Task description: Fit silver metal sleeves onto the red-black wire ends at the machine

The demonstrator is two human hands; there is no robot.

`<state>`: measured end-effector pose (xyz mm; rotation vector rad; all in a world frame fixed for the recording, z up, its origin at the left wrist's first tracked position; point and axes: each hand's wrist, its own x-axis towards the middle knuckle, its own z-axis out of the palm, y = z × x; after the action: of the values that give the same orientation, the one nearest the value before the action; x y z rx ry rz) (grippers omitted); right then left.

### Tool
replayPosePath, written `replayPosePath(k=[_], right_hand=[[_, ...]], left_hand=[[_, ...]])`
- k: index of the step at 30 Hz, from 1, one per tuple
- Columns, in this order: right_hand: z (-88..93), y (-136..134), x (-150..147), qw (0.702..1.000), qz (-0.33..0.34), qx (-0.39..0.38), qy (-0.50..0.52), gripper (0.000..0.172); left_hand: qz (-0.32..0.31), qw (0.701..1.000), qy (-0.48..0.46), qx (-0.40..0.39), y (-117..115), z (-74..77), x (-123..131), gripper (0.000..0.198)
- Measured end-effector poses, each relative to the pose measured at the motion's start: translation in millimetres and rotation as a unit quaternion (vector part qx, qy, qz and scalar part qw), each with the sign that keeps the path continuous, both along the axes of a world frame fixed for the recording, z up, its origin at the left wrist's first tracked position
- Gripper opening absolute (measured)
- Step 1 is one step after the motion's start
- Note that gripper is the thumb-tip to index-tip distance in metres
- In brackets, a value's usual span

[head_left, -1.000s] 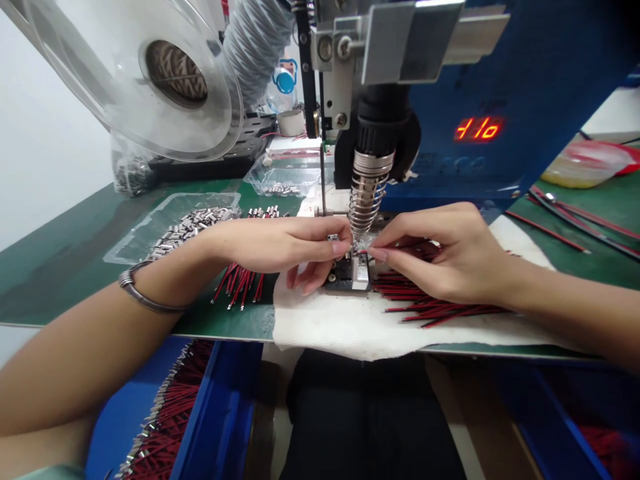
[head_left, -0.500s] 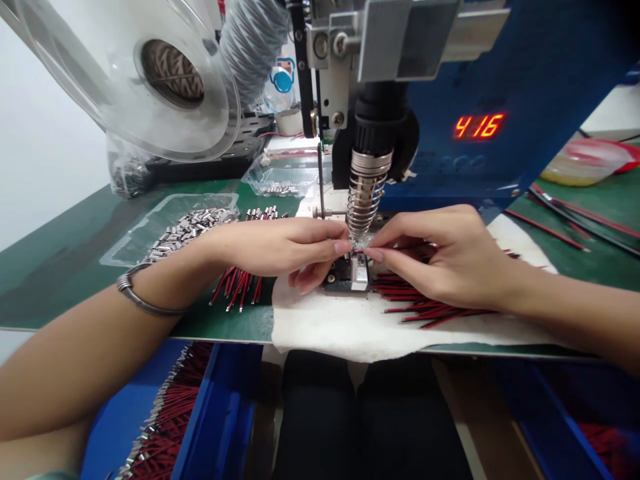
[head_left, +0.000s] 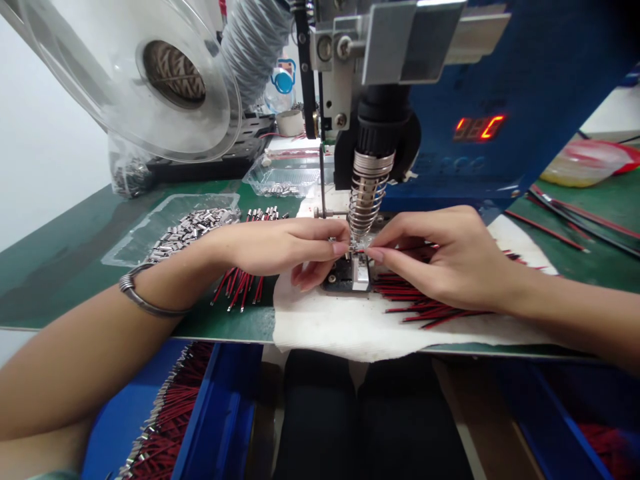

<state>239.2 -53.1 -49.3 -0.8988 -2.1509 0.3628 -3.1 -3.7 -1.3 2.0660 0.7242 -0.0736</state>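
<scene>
Under the coiled spring and tip of the soldering machine (head_left: 369, 193), both hands meet at the small metal fixture (head_left: 360, 272). My left hand (head_left: 300, 248) comes in from the left, thumb and forefinger pinched beside the tip; a tiny silver part seems to be in them, mostly hidden. From the right, my right hand (head_left: 440, 257) pinches a thin red-and-black wire, its end at the tip. Below that hand a bundle of red-and-black wires (head_left: 425, 303) lies on a white cloth (head_left: 325, 327).
Loose silver connectors fill a clear tray (head_left: 187, 230) at left, with wired pieces (head_left: 245, 287) beside it. A clear fume hood (head_left: 120, 80) hangs upper left. Blue bins (head_left: 215, 400) sit below the table edge, one holding wired pieces. Longer wires (head_left: 575, 213) lie at right.
The red display on the blue machine has gone from 416 to a partly lit reading ending in C. Both hands stay almost still at the tip; the view shifts slightly.
</scene>
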Motion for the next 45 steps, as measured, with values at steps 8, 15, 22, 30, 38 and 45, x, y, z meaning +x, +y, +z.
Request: replayPosePath(k=[8,15,22,30,38,45], right_hand=[[1.0,-3.6,-2.1,0.998,-0.011,-0.051,0.017,0.016],[1.9,-4.7,-3.5,0.997,-0.021,-0.074,0.028,0.017],[1.7,-3.9,-4.3,0.994,-0.03,-0.094,0.04,0.015],[2.3,-4.6,-5.2,0.993,-0.026,-0.105,0.046,0.016],[5.3,-6.9,-6.5,0.987,-0.044,-0.147,0.056,0.018],[5.5,-6.6,-7.1,0.986,-0.048,-0.152,0.052,0.018]], left_hand=[[-0.004,1.0,0.009,0.027,-1.6,0.8,1.8,0.031],[-0.004,1.0,0.005,0.029,-1.4,1.1,2.5,0.031],[-0.002,0.999,0.014,0.035,-2.0,0.9,1.3,0.034],[-0.004,0.999,0.013,0.04,-2.6,1.2,0.8,0.036],[-0.006,0.999,0.01,0.04,-1.1,-0.4,2.5,0.034],[-0.005,0.999,0.002,0.033,-2.6,1.7,4.7,0.03]])
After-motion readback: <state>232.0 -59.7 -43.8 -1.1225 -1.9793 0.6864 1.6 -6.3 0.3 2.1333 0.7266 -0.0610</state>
